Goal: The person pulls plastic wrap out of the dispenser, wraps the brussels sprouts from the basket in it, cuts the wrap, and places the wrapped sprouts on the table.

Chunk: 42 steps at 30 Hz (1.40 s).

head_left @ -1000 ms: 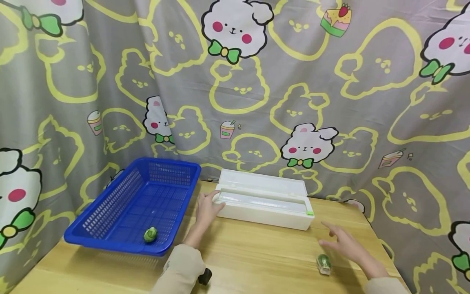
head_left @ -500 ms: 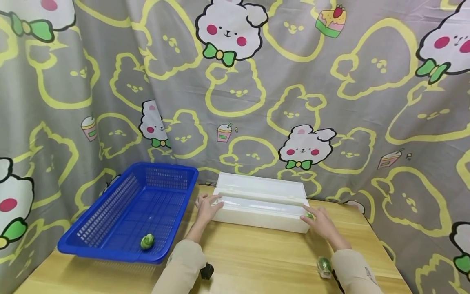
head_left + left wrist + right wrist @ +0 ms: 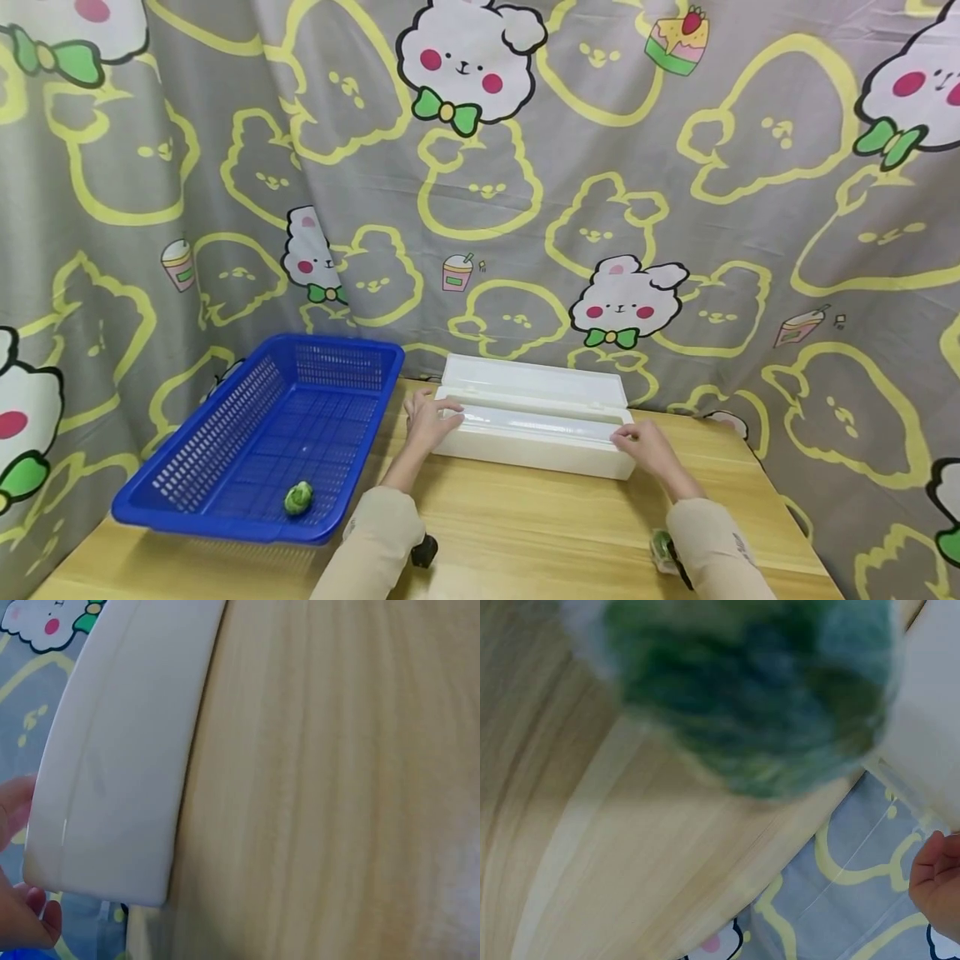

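A long white cling film dispenser (image 3: 525, 451) lies on the table with its lid (image 3: 532, 383) raised behind it and a film roll (image 3: 536, 423) inside. My left hand (image 3: 427, 421) grips its left end; in the left wrist view the fingers (image 3: 30, 904) curl at that end. At the right end my right hand (image 3: 647, 446) pinches the film's edge, and clear film shows by the fingertips (image 3: 930, 862) in the right wrist view. A film-wrapped green vegetable (image 3: 663, 550), like a small cabbage, sits partly behind my right sleeve; it looms blurred in the right wrist view.
On the left stands a blue slotted basket (image 3: 258, 527), holding one small round green vegetable (image 3: 298, 498). A patterned curtain (image 3: 510, 233) hangs behind the wooden table (image 3: 540, 525). Dark wrist devices (image 3: 424, 550) sit under the sleeves.
My right hand has moved left from the tabletop to the dispenser's right end, and its fingers have closed on the film. My left hand has stayed at the left end. The view has shifted slightly.
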Tool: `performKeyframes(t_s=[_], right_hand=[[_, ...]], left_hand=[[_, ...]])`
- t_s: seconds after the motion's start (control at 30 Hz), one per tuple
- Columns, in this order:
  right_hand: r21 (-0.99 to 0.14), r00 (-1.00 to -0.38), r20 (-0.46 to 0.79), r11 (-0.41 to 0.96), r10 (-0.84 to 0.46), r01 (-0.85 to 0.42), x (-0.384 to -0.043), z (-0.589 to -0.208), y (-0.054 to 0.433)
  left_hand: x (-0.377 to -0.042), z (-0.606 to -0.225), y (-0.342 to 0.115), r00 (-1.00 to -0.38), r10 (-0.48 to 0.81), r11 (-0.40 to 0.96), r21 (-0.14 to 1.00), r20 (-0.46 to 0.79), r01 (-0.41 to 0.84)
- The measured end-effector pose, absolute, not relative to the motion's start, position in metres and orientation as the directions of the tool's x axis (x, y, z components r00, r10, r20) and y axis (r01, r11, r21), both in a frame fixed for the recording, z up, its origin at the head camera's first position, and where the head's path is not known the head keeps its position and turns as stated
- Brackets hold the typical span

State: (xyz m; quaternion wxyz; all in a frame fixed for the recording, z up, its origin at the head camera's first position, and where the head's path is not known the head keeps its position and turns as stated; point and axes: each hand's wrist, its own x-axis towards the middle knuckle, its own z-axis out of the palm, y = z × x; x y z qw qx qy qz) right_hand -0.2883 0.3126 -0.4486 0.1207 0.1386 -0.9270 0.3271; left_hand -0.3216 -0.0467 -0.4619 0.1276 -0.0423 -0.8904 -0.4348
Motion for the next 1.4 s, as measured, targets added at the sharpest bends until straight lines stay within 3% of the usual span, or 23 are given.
performKeyframes(t_s=[0.17,0.4,0.63,0.93,1.1,1.27,1.4], right_hand=[[-0.573,-0.932,0.322,0.749,-0.168,-0.332,-0.292,-0.45,0.308],[-0.575,-0.945,0.326,0.79,-0.019,-0.214,-0.293,-0.448,0.301],[-0.612,-0.938,0.335,0.777,0.084,-0.149,-0.299,-0.451,0.296],[-0.706,-0.92,0.337,0.699,0.197,-0.109,-0.304,-0.453,0.293],[-0.761,-0.925,0.304,0.643,0.23,-0.09,-0.303,-0.452,0.295],[-0.799,-0.922,0.295,0.593,0.249,-0.095,-0.305,-0.452,0.297],[-0.787,-0.927,0.317,0.601,0.198,-0.141,-0.307,-0.454,0.301]], left_hand=[[-0.327,-0.46,-0.045,-0.965,-0.037,0.656,0.735,0.258,0.171],[-0.33,-0.455,-0.044,-0.96,-0.084,0.623,0.766,0.267,0.158],[-0.33,-0.455,-0.044,-0.965,0.059,0.684,0.694,0.255,0.225],[-0.333,-0.454,-0.044,-0.968,0.051,0.741,0.641,0.245,0.201],[-0.338,-0.451,-0.041,-0.959,-0.002,0.758,0.626,0.283,0.183],[-0.341,-0.448,-0.039,-0.925,-0.015,0.711,0.655,0.379,0.256],[-0.34,-0.45,-0.043,-0.936,0.024,0.654,0.703,0.352,0.281]])
